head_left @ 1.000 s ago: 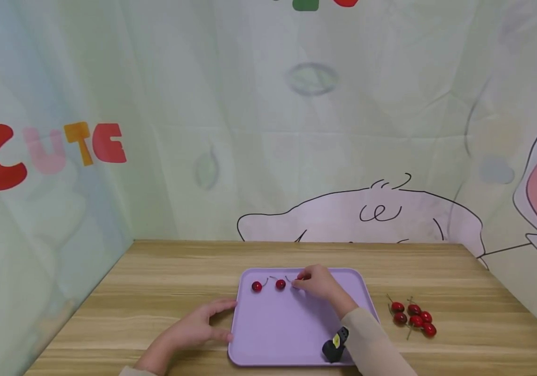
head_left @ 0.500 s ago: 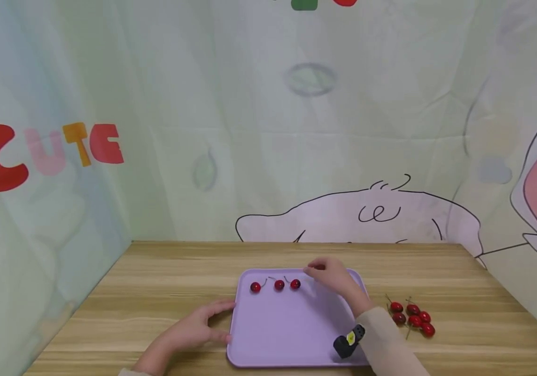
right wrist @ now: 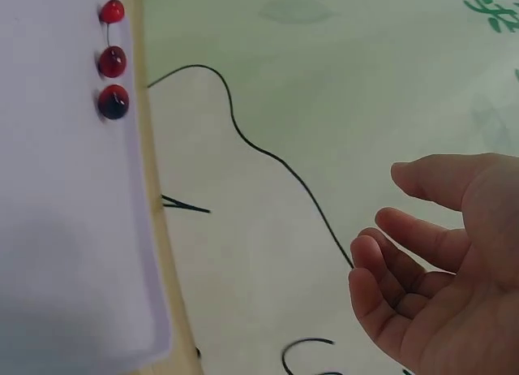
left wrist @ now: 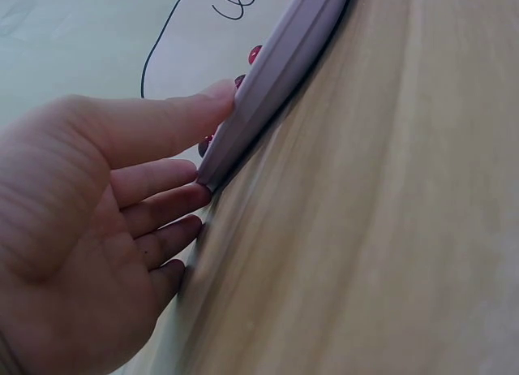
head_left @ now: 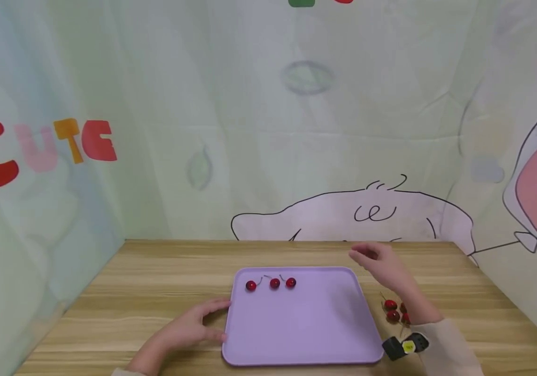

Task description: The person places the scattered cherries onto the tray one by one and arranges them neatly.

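Note:
A light purple tray (head_left: 301, 318) lies on the wooden table with three red cherries in a row along its far left side: a left cherry (head_left: 251, 285), a middle cherry (head_left: 275, 283) and a right cherry (head_left: 291, 282). My left hand (head_left: 188, 326) touches the tray's left edge, thumb and fingertips at the rim in the left wrist view. Raised beyond the tray's far right corner, my right hand (head_left: 385, 266) holds nothing; the right wrist view shows its fingers loosely bent, thumb apart. Several more cherries (head_left: 392, 316) lie right of the tray, partly hidden by the right forearm.
The wooden table (head_left: 174, 271) runs back to a printed curtain (head_left: 249, 130) with letters and cartoon outlines. A black device (head_left: 404, 345) is strapped to the right wrist, over the tray's near right corner.
My right hand has let go of the third cherry on the tray, then risen and moved right, off the tray. The left hand has stayed at the tray's left edge.

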`<move>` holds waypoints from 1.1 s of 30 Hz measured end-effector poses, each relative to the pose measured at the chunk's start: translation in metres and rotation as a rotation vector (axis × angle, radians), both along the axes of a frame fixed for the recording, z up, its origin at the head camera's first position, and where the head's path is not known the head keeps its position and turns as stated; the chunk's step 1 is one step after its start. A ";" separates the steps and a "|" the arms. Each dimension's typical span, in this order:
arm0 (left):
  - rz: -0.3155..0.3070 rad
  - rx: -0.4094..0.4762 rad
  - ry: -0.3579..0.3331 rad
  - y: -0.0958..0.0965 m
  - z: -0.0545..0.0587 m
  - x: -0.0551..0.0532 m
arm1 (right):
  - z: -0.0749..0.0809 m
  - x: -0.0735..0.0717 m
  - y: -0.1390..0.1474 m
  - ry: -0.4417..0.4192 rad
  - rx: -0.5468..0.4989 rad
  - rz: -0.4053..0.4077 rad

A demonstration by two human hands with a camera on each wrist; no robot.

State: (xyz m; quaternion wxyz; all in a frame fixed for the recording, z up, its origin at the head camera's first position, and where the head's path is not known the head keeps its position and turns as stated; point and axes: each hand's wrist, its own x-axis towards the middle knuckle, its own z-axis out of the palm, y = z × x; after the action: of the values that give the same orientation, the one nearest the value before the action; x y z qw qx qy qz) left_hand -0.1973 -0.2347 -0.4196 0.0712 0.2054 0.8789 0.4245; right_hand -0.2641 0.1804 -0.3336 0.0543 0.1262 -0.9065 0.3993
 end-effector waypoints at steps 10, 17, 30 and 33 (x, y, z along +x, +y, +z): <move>-0.006 -0.011 0.013 0.002 0.001 0.000 | 0.008 0.031 0.040 0.013 0.063 -0.068; 0.008 0.000 -0.016 0.001 0.001 -0.001 | -0.004 0.044 0.069 0.030 0.096 -0.076; 0.010 0.009 -0.011 0.000 -0.001 -0.002 | -0.043 0.049 0.123 -0.050 0.214 -0.021; 0.017 0.014 -0.029 0.000 -0.001 -0.002 | -0.049 0.047 0.131 -0.110 0.217 0.018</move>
State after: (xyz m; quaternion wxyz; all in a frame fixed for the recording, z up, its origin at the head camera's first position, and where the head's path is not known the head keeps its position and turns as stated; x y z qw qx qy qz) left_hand -0.1998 -0.2345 -0.4210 0.0790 0.1921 0.8766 0.4342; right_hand -0.2175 0.3109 -0.3831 -0.0133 0.1174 -0.9448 0.3055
